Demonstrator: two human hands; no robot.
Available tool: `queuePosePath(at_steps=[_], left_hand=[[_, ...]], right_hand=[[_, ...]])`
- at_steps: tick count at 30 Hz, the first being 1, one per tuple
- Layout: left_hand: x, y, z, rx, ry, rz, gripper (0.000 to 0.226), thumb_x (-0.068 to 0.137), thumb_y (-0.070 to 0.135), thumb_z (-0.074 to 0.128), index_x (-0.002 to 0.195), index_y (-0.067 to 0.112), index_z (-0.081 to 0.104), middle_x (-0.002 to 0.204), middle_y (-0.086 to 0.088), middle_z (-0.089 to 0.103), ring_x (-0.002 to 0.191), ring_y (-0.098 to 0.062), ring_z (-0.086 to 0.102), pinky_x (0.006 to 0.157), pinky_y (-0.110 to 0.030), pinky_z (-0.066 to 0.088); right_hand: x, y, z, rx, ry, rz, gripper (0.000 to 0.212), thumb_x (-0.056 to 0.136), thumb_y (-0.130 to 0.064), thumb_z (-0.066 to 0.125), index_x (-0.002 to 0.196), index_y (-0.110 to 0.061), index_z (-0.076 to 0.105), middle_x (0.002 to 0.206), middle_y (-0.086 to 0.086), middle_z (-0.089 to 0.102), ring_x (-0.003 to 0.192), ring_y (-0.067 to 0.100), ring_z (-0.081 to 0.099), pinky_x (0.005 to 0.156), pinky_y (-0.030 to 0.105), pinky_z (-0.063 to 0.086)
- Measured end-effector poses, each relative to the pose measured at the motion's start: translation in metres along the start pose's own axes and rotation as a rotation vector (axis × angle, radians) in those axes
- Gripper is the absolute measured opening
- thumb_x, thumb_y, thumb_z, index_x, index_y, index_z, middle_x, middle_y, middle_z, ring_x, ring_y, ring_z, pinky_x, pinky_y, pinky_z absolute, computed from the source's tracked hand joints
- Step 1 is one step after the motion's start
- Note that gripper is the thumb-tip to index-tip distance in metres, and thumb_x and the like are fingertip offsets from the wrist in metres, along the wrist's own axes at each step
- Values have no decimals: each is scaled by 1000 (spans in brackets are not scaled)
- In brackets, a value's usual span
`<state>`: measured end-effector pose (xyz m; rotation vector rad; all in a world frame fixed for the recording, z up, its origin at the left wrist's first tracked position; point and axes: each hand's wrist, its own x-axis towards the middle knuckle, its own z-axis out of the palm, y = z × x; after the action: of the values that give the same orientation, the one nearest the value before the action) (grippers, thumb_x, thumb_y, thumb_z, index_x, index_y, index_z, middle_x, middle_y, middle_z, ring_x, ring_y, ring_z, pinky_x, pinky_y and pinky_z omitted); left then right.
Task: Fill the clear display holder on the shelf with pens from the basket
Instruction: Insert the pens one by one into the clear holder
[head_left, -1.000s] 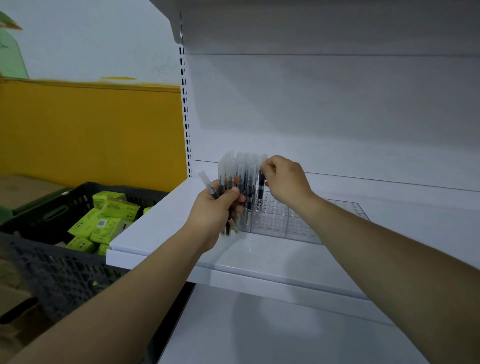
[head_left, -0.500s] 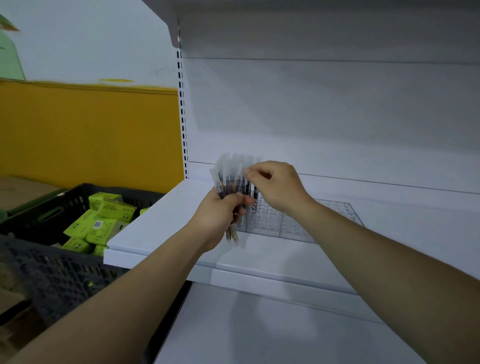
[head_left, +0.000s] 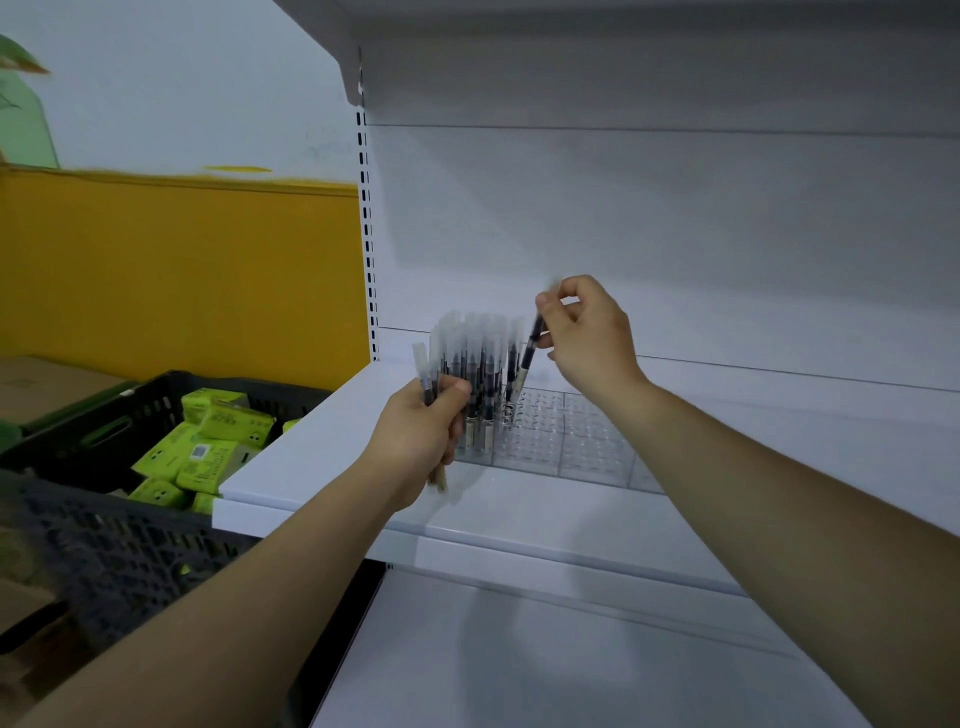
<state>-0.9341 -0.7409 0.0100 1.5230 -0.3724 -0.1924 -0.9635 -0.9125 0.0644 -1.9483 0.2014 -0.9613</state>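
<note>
A clear display holder (head_left: 566, 441) with a grid of holes stands on the white shelf (head_left: 322, 457). Several black pens with frosted caps (head_left: 480, 374) stand upright in its left part. My left hand (head_left: 415, 441) is in front of the holder's left end, shut on a small bundle of pens (head_left: 427, 379) of which the lower ends stick out below the fist. My right hand (head_left: 592, 332) is above the holder, pinching one pen (head_left: 530, 353) near its cap. That pen tilts, its tip just above the holes beside the standing pens.
A dark plastic basket (head_left: 104, 530) with yellow-green boxes (head_left: 208, 452) sits left of the shelf, below its level. An upper shelf (head_left: 623, 47) overhangs the work area. A lower shelf (head_left: 519, 649) lies beneath. A yellow and white wall is at the left.
My right hand drew one pen out of the bundle in my left hand and carried it up and to the right, over the holder. My left hand stayed in place.
</note>
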Motion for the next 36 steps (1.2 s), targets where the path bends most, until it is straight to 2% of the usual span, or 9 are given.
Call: queuePosePath(at_steps=[4, 8, 10, 17, 23, 28, 33, 36], left_hand=[[-1, 3, 3, 33, -16, -20, 18, 98, 30, 51, 88, 16, 54, 52, 2, 39, 52, -14, 31, 52, -31, 31], [-1, 6, 2, -206, -52, -138, 22, 99, 18, 34, 93, 11, 53, 58, -2, 37, 51, -14, 28, 51, -30, 26], [1, 4, 1, -216, -47, -128, 26, 99, 15, 29, 93, 10, 54, 60, -3, 41, 52, -14, 31, 52, -30, 28], [0, -1, 0, -95, -83, 2, 18, 102, 15, 42, 89, 11, 53, 70, -4, 49, 60, -16, 44, 57, -28, 40], [-3, 2, -3, -150, -116, 35, 13, 100, 14, 47, 98, 13, 60, 74, -5, 62, 64, -17, 62, 63, -32, 55], [-3, 2, -3, -152, -85, 48, 13, 99, 12, 50, 97, 15, 62, 77, -6, 65, 66, -19, 61, 63, -32, 55], [-3, 3, -3, -153, -78, 49, 22, 97, 0, 48, 96, 15, 64, 81, -7, 64, 72, -20, 55, 71, -34, 51], [-4, 4, -4, -158, -83, 40, 27, 95, -6, 47, 94, 14, 65, 82, -6, 65, 74, -20, 56, 74, -35, 51]], right_hand=[[1, 9, 7, -22, -16, 28, 10, 97, -31, 54, 98, -21, 54, 82, -1, 65, 67, 9, 68, 75, 39, 58], [3, 10, 11, -33, -28, 28, 11, 97, -33, 53, 96, -22, 53, 85, -1, 65, 68, 11, 68, 74, 41, 58], [4, 11, 13, -84, -35, 1, 12, 97, -34, 54, 95, -23, 52, 85, 1, 65, 72, 17, 69, 74, 41, 57], [-5, 21, 22, -149, -116, 34, 13, 97, -35, 53, 96, -21, 51, 87, 3, 66, 82, 25, 68, 75, 42, 55], [-10, 24, 26, -196, -155, 24, 12, 97, -29, 53, 104, -19, 50, 89, 12, 68, 86, 28, 66, 74, 41, 53], [-11, 25, 28, -219, -184, 39, 12, 97, -29, 54, 97, -18, 51, 84, 14, 67, 82, 33, 67, 67, 41, 52], [-16, 29, 29, -240, -201, 67, 16, 97, -32, 54, 101, -17, 51, 83, 9, 66, 82, 30, 66, 62, 37, 49], [-18, 23, 23, -233, -120, 30, 19, 95, -33, 57, 105, -18, 52, 81, -3, 58, 78, 16, 56, 65, 27, 41]])
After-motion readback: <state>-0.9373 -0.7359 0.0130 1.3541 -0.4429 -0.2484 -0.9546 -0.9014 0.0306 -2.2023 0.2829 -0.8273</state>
